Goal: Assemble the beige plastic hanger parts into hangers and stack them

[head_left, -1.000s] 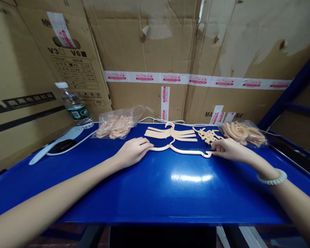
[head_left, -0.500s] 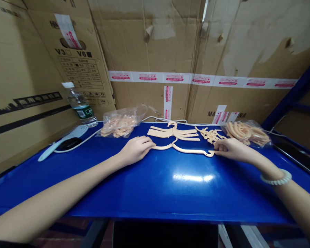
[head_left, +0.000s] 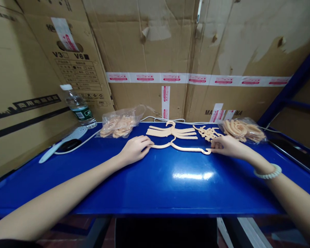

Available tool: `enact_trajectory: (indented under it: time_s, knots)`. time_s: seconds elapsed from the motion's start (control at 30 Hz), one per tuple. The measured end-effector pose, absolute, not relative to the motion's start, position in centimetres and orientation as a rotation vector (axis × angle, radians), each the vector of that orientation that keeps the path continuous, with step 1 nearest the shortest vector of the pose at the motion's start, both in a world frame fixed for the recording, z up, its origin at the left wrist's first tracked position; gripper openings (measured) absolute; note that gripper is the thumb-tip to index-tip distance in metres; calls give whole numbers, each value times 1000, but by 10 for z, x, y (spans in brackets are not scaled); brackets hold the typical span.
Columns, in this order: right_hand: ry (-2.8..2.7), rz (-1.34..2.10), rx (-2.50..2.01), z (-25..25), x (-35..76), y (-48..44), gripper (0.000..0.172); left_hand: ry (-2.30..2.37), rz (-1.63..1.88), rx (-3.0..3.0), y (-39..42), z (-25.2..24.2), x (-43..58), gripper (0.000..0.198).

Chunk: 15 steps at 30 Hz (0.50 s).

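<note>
A peach plastic clothes hanger (head_left: 186, 149) lies flat on the blue table (head_left: 150, 186), its arms spread left and right. My left hand (head_left: 136, 148) is closed on the tip of its left arm. At its right arm a small hook-shaped end piece (head_left: 208, 151) sticks out, pinched at the tip by my right hand (head_left: 228, 147). Just behind lie several stacked hangers (head_left: 158, 131) with their hooks pointing away from me. Beside my right hand is a loose pile of small peach hook pieces (head_left: 208, 132).
Clear plastic bags of peach parts lie at the back left (head_left: 120, 125) and back right (head_left: 244, 129). On the left are a water bottle (head_left: 80, 110), a pale hairbrush (head_left: 63, 143) and a black oval object (head_left: 69, 145). A phone-like dark slab (head_left: 296, 156) lies right. Cardboard (head_left: 150, 44) walls the back.
The view has shifted slightly, moving the scene a little to the left. Both hands keep about the same hold on the hanger and its end piece.
</note>
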State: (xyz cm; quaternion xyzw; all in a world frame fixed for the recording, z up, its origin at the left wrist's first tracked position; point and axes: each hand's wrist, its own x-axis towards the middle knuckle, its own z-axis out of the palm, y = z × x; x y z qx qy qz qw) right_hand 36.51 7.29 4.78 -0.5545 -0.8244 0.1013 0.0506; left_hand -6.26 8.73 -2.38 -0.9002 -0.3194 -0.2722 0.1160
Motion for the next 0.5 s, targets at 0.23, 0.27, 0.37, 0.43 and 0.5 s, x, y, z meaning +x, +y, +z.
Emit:
enact_trajectory:
  time_s: [0.23, 0.27, 0.37, 0.43, 0.5]
  knots:
    - [-2493, 323, -1689, 49, 364, 72, 18, -990, -838, -2644, 85, -25, -60, 20]
    - [-2490, 317, -1688, 48, 365, 72, 18, -996, -834, -2644, 85, -25, -59, 20]
    - [-2485, 307, -1679, 46, 366, 73, 20, -1008, -826, -2640, 85, -24, -60, 19]
    - [-2485, 312, -1684, 46, 366, 73, 20, -1011, -831, -2641, 86, -25, -60, 19]
    - [-2486, 311, -1699, 46, 365, 73, 18, -1017, -839, -2645, 86, -25, -60, 20]
